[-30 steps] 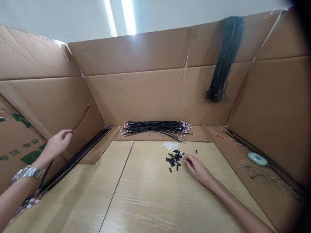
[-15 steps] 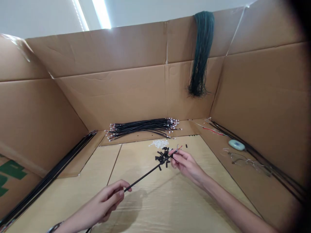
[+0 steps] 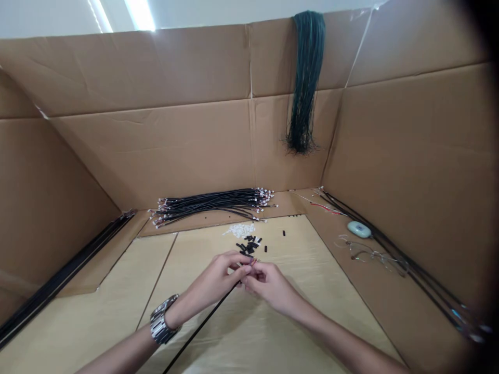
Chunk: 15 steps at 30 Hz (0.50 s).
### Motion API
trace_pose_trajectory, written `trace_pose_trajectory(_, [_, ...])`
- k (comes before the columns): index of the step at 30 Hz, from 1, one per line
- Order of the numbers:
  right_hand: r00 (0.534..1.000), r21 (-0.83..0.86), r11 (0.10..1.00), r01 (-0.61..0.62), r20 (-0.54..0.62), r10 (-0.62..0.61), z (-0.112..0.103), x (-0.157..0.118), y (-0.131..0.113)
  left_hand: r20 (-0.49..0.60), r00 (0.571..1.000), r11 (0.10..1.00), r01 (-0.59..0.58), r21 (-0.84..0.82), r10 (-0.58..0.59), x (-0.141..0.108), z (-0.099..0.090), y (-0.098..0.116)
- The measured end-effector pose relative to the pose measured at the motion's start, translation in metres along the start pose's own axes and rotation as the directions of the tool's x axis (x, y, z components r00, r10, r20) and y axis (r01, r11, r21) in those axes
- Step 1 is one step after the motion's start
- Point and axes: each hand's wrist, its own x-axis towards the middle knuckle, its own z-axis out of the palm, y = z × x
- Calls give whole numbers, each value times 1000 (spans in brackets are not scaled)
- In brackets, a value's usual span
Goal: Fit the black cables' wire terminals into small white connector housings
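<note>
Black cable point(image 3: 200, 328), lower centre of frame: left hand point(image 3: 220, 278) pinches it near its coloured-wire end; right hand point(image 3: 271, 286) closed at that end, contents hidden. Judged mid-work: white-tipped cables point(image 3: 210, 203) lie bundled at centre; loose black sleeves point(image 3: 249, 246) remain on worktop point(image 3: 195, 259).

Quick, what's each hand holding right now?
Left hand: closed, holding the black cable near its end.
Right hand: curled by the coloured wires; what it holds can't be told.
</note>
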Motion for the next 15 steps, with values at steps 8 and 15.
trace_pose_trajectory(8, [997, -289, 956, 41, -46, -57, -30, 2, -2, 40, 994, 987, 108, -120, -104, 14, 4, -34])
trace_pose_trajectory(15, [987, -412, 897, 161, 76, -143, -37, 3, -4, 183, 974, 951, 180, -249, -137, 15, 0, -41])
